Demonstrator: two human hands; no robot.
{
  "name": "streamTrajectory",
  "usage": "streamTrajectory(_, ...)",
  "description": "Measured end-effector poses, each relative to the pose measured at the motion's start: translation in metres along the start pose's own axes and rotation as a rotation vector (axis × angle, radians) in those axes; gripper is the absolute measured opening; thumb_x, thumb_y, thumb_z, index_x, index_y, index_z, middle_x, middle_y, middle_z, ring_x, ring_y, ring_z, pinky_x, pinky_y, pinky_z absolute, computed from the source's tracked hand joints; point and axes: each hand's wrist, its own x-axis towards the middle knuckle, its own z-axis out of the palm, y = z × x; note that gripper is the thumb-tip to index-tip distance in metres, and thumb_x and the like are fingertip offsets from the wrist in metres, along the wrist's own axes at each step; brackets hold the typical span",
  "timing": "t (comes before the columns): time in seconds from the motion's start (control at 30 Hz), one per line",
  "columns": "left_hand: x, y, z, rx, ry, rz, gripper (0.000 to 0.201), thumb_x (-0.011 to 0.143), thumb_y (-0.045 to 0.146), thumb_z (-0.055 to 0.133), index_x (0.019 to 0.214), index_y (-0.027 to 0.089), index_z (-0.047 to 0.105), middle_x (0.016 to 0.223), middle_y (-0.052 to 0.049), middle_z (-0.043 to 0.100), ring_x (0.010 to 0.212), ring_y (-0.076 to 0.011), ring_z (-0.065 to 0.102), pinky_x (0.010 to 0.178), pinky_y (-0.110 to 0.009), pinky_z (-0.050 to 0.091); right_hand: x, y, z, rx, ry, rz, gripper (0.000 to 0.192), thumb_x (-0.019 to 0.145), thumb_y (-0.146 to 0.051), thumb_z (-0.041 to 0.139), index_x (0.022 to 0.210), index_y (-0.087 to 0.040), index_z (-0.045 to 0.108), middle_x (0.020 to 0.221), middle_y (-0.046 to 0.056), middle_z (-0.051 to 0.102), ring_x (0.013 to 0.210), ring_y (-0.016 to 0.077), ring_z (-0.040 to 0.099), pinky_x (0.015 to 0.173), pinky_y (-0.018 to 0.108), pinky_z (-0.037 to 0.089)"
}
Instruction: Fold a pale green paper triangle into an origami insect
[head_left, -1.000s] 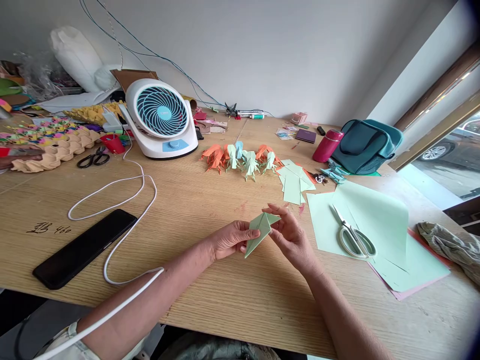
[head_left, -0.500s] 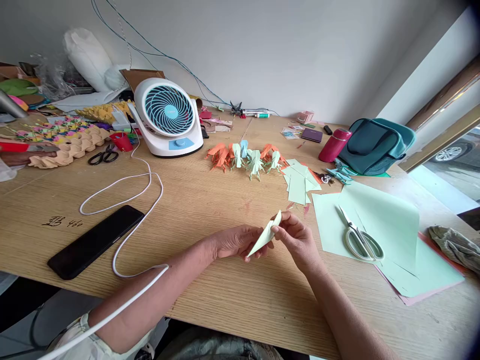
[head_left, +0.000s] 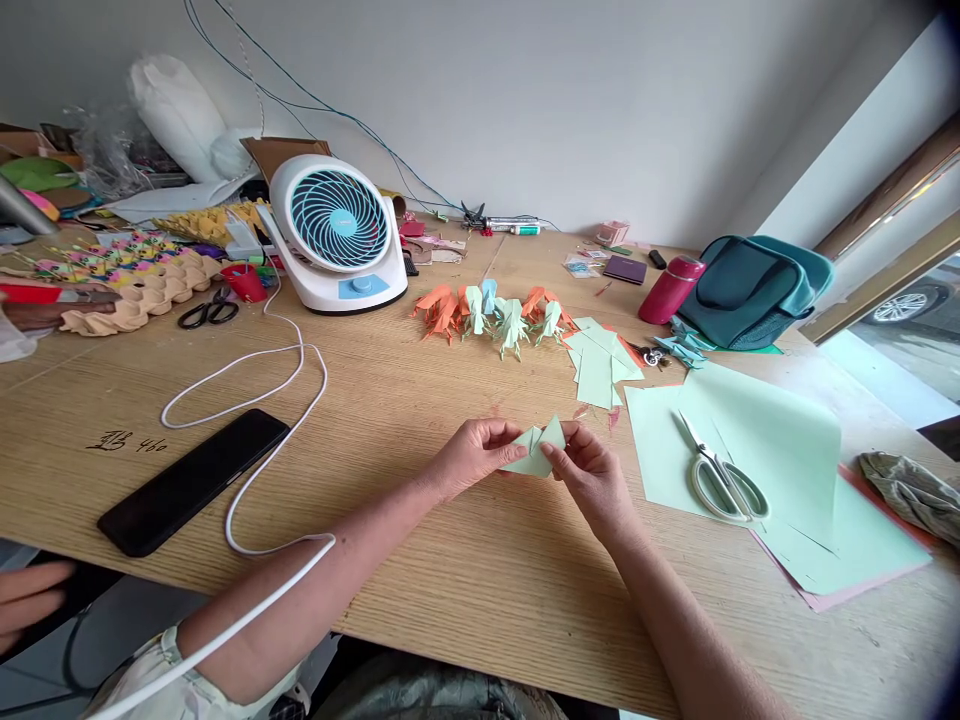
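A small folded piece of pale green paper (head_left: 534,458) is held up over the table between both hands. My left hand (head_left: 480,457) pinches its left corner, thumb in front and fingers behind. At the right side, my right hand (head_left: 592,475) grips it the same way. Pointed flaps and a crease show along the paper's upper edge. Beyond the hands stand several folded paper figures (head_left: 511,325) in orange, pale green and blue. Beside them lies a stack of cut pale green paper pieces (head_left: 596,375).
Scissors (head_left: 726,485) rest on large green sheets (head_left: 795,440) at right. A red bottle (head_left: 673,290) and teal bag (head_left: 750,290) stand behind. Left are a fan (head_left: 337,235), phone (head_left: 193,482) and white cable (head_left: 319,370). Another person's hand (head_left: 34,600) shows at the left edge.
The folded paper has turned from a narrow slanted view to a wider, flatter one. My left hand has risen and now pinches its left corner. Another person's hand has appeared at lower left.
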Motion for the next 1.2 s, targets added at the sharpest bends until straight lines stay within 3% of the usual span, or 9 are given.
streamTrajectory(0.13,0.0,0.0,0.001,0.067,0.06,0.007,0.041,0.071,0.052,0.075,0.087,0.014,0.067,0.08,-0.001,0.063,0.074,-0.0134,0.059,0.056,-0.021,0.05,-0.001,0.001,0.001,-0.023,-0.028,-0.063,0.024,0.085,-0.045,0.069,0.09,-0.023,0.063,0.076,-0.001,0.058,0.059,0.0121,0.05,0.053,0.026,0.046)
streamTrajectory(0.43,-0.005,0.007,0.003,0.204,0.088,0.136,0.031,0.085,0.044,0.061,0.092,0.014,0.067,0.084,-0.002,0.065,0.074,-0.0128,0.06,0.056,-0.02,0.052,-0.003,0.005,-0.002,-0.08,-0.058,-0.127,0.016,0.092,-0.041,0.062,0.093,-0.025,0.059,0.079,-0.001,0.057,0.065,0.0142,0.055,0.063,0.031,0.048)
streamTrajectory(0.63,-0.005,0.001,0.004,0.34,0.102,0.22,0.027,0.087,0.04,0.061,0.086,0.014,0.067,0.074,-0.001,0.062,0.067,-0.0114,0.057,0.056,-0.019,0.047,-0.004,0.001,-0.002,-0.204,-0.12,-0.302,0.008,0.095,-0.027,0.055,0.093,-0.025,0.062,0.093,0.003,0.054,0.078,0.0158,0.057,0.071,0.033,0.051)
streamTrajectory(0.8,-0.002,-0.006,0.001,0.459,0.215,0.259,0.027,0.089,0.038,0.058,0.079,0.015,0.068,0.064,0.002,0.054,0.058,-0.0096,0.051,0.056,-0.019,0.043,-0.005,-0.005,-0.001,-0.385,-0.121,-0.402,0.009,0.091,-0.018,0.055,0.093,-0.025,0.06,0.096,0.006,0.056,0.089,0.0191,0.057,0.075,0.034,0.051)
streamTrajectory(0.97,-0.001,-0.007,0.0,0.418,0.2,0.249,0.025,0.088,0.038,0.061,0.088,0.015,0.07,0.07,0.001,0.06,0.061,-0.0101,0.052,0.058,-0.02,0.043,-0.007,-0.008,-0.003,-0.502,-0.128,-0.464,0.014,0.09,-0.012,0.055,0.093,-0.025,0.058,0.101,0.006,0.058,0.094,0.0198,0.059,0.079,0.035,0.05)
streamTrajectory(1.2,0.002,-0.006,-0.002,0.437,0.16,0.177,0.033,0.084,0.042,0.063,0.07,0.013,0.067,0.057,0.002,0.053,0.053,-0.0093,0.047,0.052,-0.021,0.035,-0.008,-0.008,-0.005,-0.59,-0.161,-0.501,0.015,0.091,-0.013,0.056,0.096,-0.026,0.06,0.107,0.007,0.059,0.099,0.0213,0.06,0.084,0.039,0.05)
